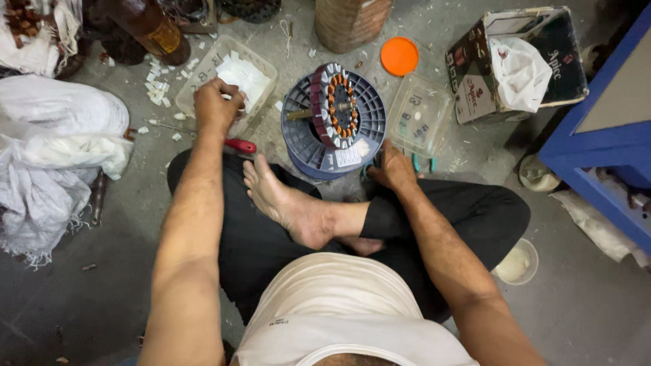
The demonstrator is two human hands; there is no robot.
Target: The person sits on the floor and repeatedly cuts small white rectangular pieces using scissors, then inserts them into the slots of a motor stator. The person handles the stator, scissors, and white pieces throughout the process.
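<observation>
1. The person sits cross-legged on the grey concrete floor (597, 312), seen from above, with a bare foot (285, 203) resting across the black trousers.
2. The left hand (215, 107) reaches forward to the clear rectangular plastic tray (196, 80) that holds white paper slips (243, 76). Its fingers are curled in at the tray's near edge and appear to pinch something small there; what exactly it holds cannot be told.
3. The right hand (392, 168) rests low on the floor beside the base of the grey-blue plastic spool (305, 135), its fingers bent down and close to a green-handled tool (422, 163). Whether it grips the tool cannot be told.
4. A round motor stator with copper-coloured windings (337, 105) stands on edge on top of the spool, directly ahead of the person and between the two hands.
5. A red-handled tool (240, 145) lies on the floor just beneath the left wrist.
6. A second clear plastic tray (419, 115) sits just right of the spool; an orange round lid (399, 55) lies beyond it.
7. A dark cardboard box with a white plastic bag in it (519, 64) stands at the upper right, near a blue metal frame (603, 152).
8. White woven sacks (51, 149) are heaped at the left, with small white paper scraps (159, 85) scattered nearby.
9. A small white round tub (517, 261) stands by the right knee.
</observation>
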